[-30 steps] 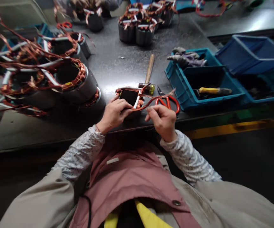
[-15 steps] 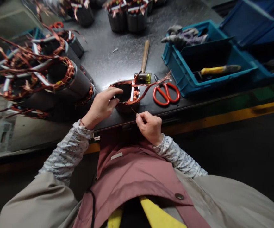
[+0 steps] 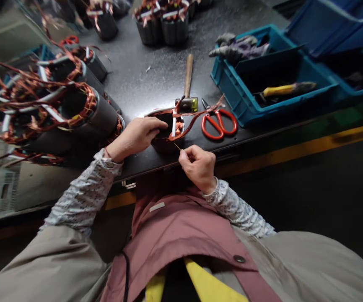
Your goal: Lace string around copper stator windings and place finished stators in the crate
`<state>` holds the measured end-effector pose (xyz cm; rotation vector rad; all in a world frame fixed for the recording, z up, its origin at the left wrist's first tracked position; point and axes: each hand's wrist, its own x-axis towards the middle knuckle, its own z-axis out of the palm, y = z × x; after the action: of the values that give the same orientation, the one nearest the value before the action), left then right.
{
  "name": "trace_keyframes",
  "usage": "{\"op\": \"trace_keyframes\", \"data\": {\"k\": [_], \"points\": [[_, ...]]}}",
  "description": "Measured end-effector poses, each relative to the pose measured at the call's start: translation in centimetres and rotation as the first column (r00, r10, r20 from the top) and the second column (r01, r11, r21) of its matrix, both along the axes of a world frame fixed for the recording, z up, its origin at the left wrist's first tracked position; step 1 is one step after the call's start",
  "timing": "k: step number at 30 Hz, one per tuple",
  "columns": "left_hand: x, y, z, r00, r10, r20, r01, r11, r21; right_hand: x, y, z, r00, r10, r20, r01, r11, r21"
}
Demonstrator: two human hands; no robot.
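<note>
Left hand (image 3: 134, 136) lies bent over the left side of a wound core (image 3: 178, 128), fingers above its opening; whether it grips cannot be told. Right hand (image 3: 198, 167), just off the near edge, is closed to a narrow pinch. Workbench (image 3: 128, 79): dark, scuffed top, the core standing near its front edge. At left, crowding that side close to the left forearm, stand stacked wound cores (image 3: 96, 111) with loose copper ends projecting. A teal bin (image 3: 232, 88) bounds the right side; more cores (image 3: 162, 31) occupy the far side. Directly beyond the work lies a mallet (image 3: 188, 82), head close to the core. Grey gloves (image 3: 242, 46) drape over the bin's edge. Red-handled scissors (image 3: 220, 121) lie just right of the core (its lead bundle (image 3: 197, 118) extends across toward their blades). Inside the bin rests a yellow-handled tool (image 3: 280, 90). Smallest item: a fine wire (image 3: 177, 146) in the right hand's pinch, its other end by the core's near side, attachment not discernible.
</note>
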<state>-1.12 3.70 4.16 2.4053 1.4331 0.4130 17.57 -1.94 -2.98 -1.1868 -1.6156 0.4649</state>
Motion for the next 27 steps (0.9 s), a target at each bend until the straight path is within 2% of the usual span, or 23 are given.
{"op": "trace_keyframes", "data": {"k": [3,9,16,20,24,27], "points": [[0.1,-0.2,0.1,1.0,0.01,0.025,-0.01,1.0,0.018,0.3,-0.3,-0.4,0.998,-0.014,0.054,0.014,1.0,0.013],[0.3,-0.1,0.2,1.0,-0.02,0.022,0.019,1.0,0.018,-0.4,0.7,-0.6,0.997,0.018,0.075,-0.009,0.993,-0.119],[0.7,1.0,0.5,0.986,-0.141,-0.085,0.135,0.989,-0.066,-1.6,1.3,0.2,0.996,0.031,-0.084,-0.049,0.973,-0.228],[0.6,1.5,0.0,0.976,-0.185,-0.115,0.174,0.98,-0.099,-1.4,1.3,0.1,0.981,0.063,-0.184,-0.119,0.942,-0.313],[0.6,2.0,-0.5,0.972,-0.214,-0.101,0.198,0.97,-0.142,-1.4,1.6,-0.2,0.977,0.062,-0.204,-0.126,0.941,-0.314],[0.5,2.4,-0.1,0.978,-0.199,-0.069,0.181,0.961,-0.208,-1.5,1.6,-0.2,0.975,0.077,-0.209,-0.142,0.938,-0.315]]}}
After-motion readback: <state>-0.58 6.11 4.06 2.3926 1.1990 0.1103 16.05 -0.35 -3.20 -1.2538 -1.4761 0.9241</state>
